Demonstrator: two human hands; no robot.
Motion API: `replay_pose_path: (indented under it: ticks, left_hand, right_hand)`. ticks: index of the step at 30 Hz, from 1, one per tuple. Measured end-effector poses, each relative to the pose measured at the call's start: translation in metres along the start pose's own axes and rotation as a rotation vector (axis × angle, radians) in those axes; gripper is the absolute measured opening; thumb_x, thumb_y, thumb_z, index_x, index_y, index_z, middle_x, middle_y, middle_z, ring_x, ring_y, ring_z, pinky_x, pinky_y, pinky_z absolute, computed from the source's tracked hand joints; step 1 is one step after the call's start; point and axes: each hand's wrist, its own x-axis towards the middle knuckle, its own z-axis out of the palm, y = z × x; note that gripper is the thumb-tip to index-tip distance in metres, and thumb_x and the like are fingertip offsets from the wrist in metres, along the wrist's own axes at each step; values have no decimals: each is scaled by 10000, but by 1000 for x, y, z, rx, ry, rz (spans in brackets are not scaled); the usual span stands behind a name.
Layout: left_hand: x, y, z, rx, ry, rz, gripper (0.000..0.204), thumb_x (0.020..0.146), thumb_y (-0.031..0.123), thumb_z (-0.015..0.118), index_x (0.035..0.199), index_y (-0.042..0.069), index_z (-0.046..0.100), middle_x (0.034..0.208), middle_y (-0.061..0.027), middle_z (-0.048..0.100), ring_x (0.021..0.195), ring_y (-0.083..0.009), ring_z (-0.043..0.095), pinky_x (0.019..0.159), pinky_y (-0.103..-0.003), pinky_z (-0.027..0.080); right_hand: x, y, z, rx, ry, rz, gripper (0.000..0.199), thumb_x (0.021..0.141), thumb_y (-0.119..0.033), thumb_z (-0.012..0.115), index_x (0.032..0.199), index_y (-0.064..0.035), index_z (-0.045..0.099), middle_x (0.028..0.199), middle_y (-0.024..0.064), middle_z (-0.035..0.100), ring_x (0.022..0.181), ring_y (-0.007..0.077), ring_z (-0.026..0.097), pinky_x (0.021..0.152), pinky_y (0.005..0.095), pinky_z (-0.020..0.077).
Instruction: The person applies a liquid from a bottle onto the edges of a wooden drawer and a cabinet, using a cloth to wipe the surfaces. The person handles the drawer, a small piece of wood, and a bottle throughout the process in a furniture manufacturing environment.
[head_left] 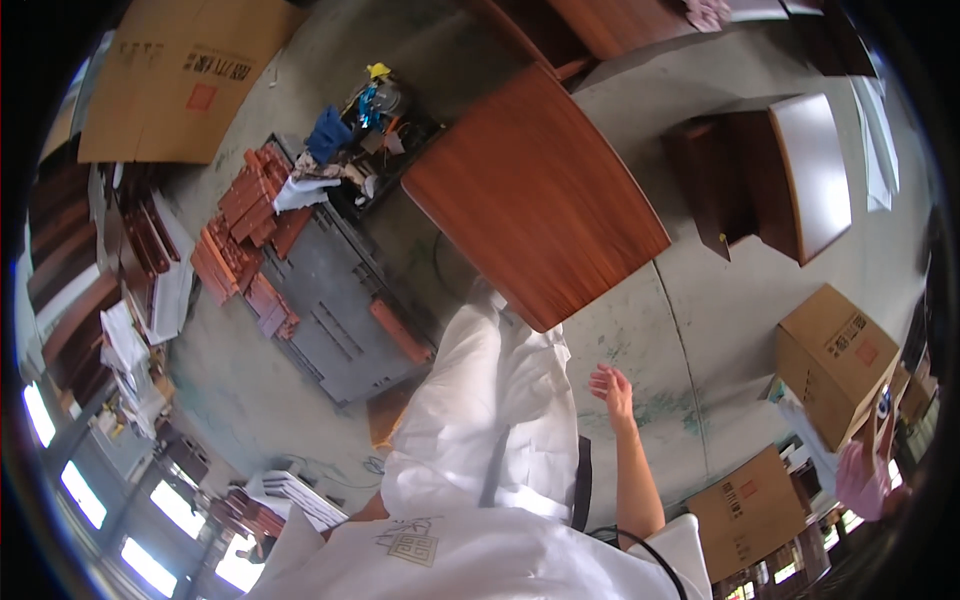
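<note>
Right hand [612, 391] loosely spread, empty; brown tabletop [540, 195] at its eleven o'clock, lying eleven-to-five. Left hand unseen; grip cannot be told.

floor [735, 330] grey (greenish stains [684, 410] in places) | windows [178, 509] bright, lower left | brown furniture [772, 185], right

Stands in white shirt [520, 560] and white trousers [450, 400] just beside a red-brown wooden top [540, 190], holding the right hand [612, 390], with fingers parted, over the grey floor [640, 450] to the right of the top's near corner. Shows to the left a grey pallet [330, 305] bearing red-brown wooden pieces [255, 195], with a blue cloth [328, 135] amid small clutter [385, 105] farther off. Takes in a large carton [190, 80] at far left, a brown cabinet [775, 190] to the right and, farther right, a person in pink [860, 475] just beside another carton [835, 360].
</note>
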Motion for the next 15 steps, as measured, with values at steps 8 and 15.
replay_pose_path:
  ticks: [8,15]
  left_hand:
    - [180,361,41,-543,-283,533,564,1079,341,497,1574,117,346,1550,-72,478,1432,-217,447,1176,-398,353]
    - [191,454,208,-624,-191,327,740,897,288,708,1504,90,333,1570,-107,387,1433,-261,366,1153,-524,309]
  right_hand:
    - [78,-2,38,-108,100,1,557,1034,-379,601,1478,-75,461,1283,108,648,1092,228,658,894,379,570]
    - [159,-68,83,-55,296,-12,723,966,-439,691,1538,-128,375,1363,116,581,1205,231,576,945,419,549]
